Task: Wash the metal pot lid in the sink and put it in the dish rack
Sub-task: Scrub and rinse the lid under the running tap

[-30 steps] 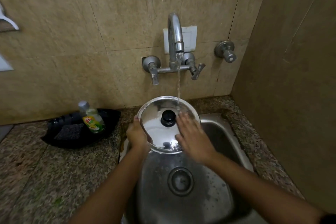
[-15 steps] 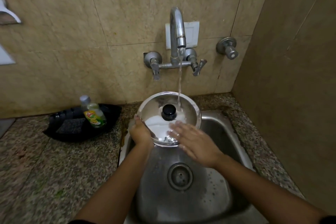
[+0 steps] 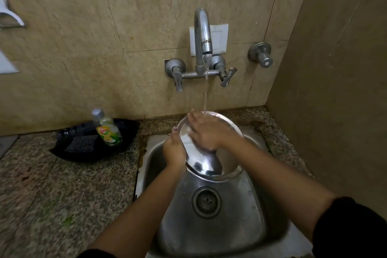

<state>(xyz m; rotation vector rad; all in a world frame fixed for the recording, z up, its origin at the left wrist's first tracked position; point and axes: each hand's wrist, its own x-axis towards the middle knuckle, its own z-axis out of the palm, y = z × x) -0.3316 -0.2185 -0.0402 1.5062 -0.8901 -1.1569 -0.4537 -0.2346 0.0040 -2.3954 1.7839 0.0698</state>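
The round metal pot lid [image 3: 209,165] is held tilted over the steel sink [image 3: 211,226], under the running water from the tap [image 3: 202,33]. My left hand [image 3: 173,151] grips the lid's left rim. My right hand [image 3: 206,130] lies flat on the lid's upper surface with fingers spread, right where the stream lands. The lid's black knob is hidden. No dish rack is in view.
A black tray [image 3: 125,138] on the granite counter [image 3: 62,190] left of the sink holds a dish soap bottle [image 3: 106,130] and a dark scrub sponge [image 3: 81,143]. A wall [image 3: 335,90] closes in on the right. A separate valve [image 3: 261,55] sticks out beside the tap.
My right hand has slid up from the lid's lower edge over its centre to the top, covering the knob. The lid has tipped and shifted slightly right under the stream.
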